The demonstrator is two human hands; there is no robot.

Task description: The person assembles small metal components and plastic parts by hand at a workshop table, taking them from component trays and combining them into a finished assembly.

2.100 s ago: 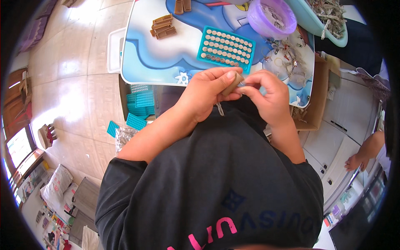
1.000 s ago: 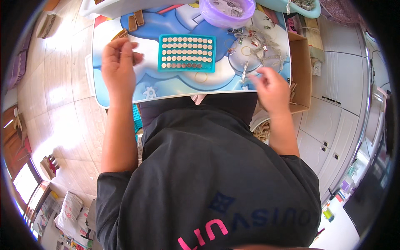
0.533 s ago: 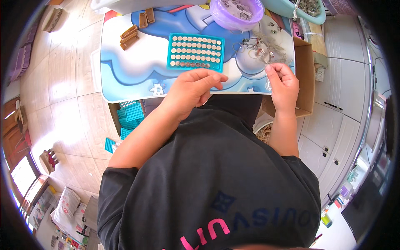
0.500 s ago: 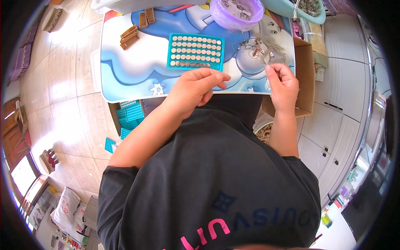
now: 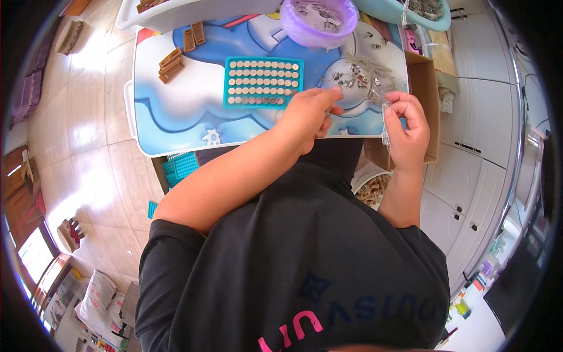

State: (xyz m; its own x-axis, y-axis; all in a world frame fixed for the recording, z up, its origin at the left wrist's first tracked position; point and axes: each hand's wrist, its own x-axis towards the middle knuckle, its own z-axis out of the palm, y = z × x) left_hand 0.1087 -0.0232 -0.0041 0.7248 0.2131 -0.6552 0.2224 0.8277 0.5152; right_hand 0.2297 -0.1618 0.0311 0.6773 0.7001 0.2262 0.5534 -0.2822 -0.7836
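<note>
My left hand (image 5: 311,116) is closed in a pinch over the table's near edge, just right of the tray's lower corner. Whatever sits between its fingers is too small or hidden to name. To its right, my right hand (image 5: 409,126) pinches a few thin, pale wire-like strands (image 5: 385,130) that hang below the fingertips. Beyond both hands spreads a tangled heap of fine wires with small metal pieces (image 5: 366,76). A teal tray (image 5: 264,107) holds rows of round silvery discs; several in its nearest row look darker.
Brown plastic pieces (image 5: 171,64) lie at the table's (image 5: 176,126) far left. A purple bowl (image 5: 319,38) of metal pieces and a pale-blue basin (image 5: 431,22) stand at the back. A cardboard box (image 5: 431,105) stands against the right edge; a bucket (image 5: 368,180) is below.
My left hand has moved right, away from the tray and closer to my right hand. The pale strands now show more plainly below my right hand. The whole view has shifted slightly.
</note>
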